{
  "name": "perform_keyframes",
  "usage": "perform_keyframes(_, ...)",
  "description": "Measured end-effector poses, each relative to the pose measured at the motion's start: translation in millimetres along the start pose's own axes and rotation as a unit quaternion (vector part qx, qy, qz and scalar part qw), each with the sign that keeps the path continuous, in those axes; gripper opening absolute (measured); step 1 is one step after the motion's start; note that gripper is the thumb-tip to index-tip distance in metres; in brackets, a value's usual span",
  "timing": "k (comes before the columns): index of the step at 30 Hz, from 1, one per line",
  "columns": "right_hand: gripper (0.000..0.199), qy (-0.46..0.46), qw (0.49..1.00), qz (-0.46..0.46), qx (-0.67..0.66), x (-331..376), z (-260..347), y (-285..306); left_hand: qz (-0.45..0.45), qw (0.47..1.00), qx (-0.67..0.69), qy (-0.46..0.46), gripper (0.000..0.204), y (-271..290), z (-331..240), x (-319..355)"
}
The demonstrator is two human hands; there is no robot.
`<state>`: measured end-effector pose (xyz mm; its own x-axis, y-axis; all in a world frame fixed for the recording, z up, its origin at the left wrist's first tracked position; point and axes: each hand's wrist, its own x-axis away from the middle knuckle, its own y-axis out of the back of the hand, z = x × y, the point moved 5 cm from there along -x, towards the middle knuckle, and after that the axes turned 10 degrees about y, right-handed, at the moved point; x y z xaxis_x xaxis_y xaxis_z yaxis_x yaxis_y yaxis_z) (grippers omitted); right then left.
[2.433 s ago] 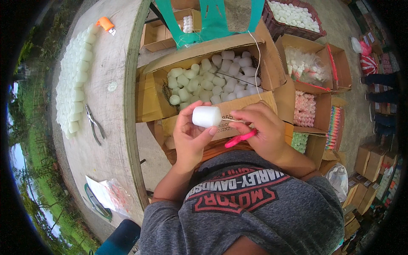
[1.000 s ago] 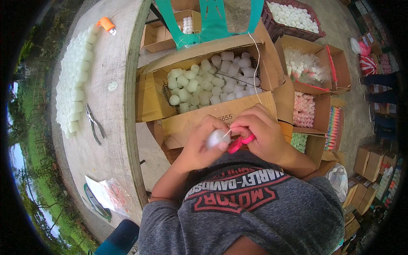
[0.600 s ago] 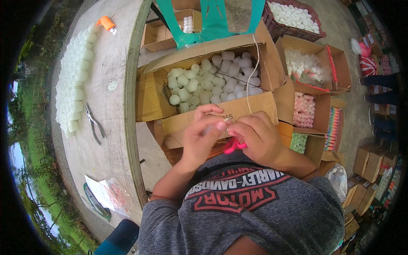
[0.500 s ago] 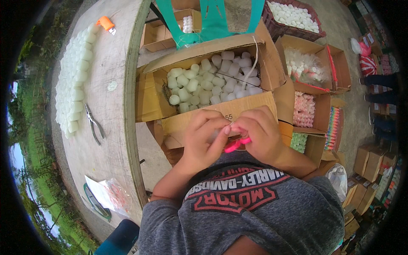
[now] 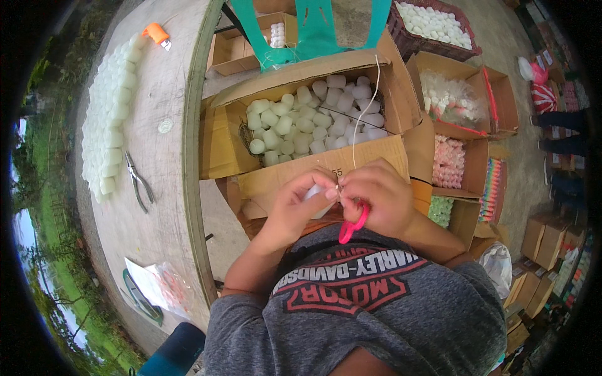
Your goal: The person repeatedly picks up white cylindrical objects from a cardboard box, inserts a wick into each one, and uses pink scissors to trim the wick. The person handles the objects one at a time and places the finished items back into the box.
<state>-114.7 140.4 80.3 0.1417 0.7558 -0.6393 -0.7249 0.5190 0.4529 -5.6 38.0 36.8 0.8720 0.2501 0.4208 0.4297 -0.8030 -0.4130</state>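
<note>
Both my hands meet in front of my chest, above the near flap of a cardboard box [image 5: 370, 156]. My left hand [image 5: 291, 210] is closed around a small whitish plastic cup [image 5: 313, 192], its fingertips pinching at the cord's end. My right hand [image 5: 379, 199] is closed too, its fingertips pinching a thin white cord [image 5: 358, 128] against the left fingertips. A pink loop-handled tool, seemingly scissors [image 5: 353, 227], hangs from the right hand's fingers; its blades are hidden. Many frosted white cups [image 5: 295, 125] fill the box, and the cord runs up over its far right side.
The table [image 5: 160, 94] at left bears rows of white cups [image 5: 113, 125], an orange cutter [image 5: 155, 34], pliers [image 5: 138, 182] and a plastic bag [image 5: 164, 288]. Beyond the box stands a green chair [image 5: 313, 28]. A crate [image 5: 433, 47] and several cartons stand at right.
The cord has been drawn toward me and now runs tighter out of the box to my fingers. The pink handles have swung lower, and more of the cup shows in my left hand.
</note>
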Motion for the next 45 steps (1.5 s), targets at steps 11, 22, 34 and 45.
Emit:
perform_keyframes(11, 0.027, -0.064, 0.995, -0.038, -0.073, 0.0, 6.2, -7.7, -0.018, 0.977, -0.185, -0.101, 0.008, 8.5, -14.6, 11.4)
perform_keyframes(22, 0.022, -0.048, 0.995, -0.077, -0.027, -1.2, 3.4, -4.3, -0.115, 0.987, -0.088, -0.071, 0.006, 5.5, -2.3, 13.4)
perform_keyframes(34, 0.032, -0.040, 0.997, -0.055, 0.026, -1.1, 0.7, 0.7, -0.160, 0.896, -0.318, -0.265, 0.013, -4.9, -25.0, 21.3)
perform_keyframes(45, 0.014, -0.214, 0.963, -0.015, -0.165, 1.1, -5.5, -1.0, -0.175, 0.773, -0.458, -0.402, 0.026, -17.5, -34.7, 26.7)
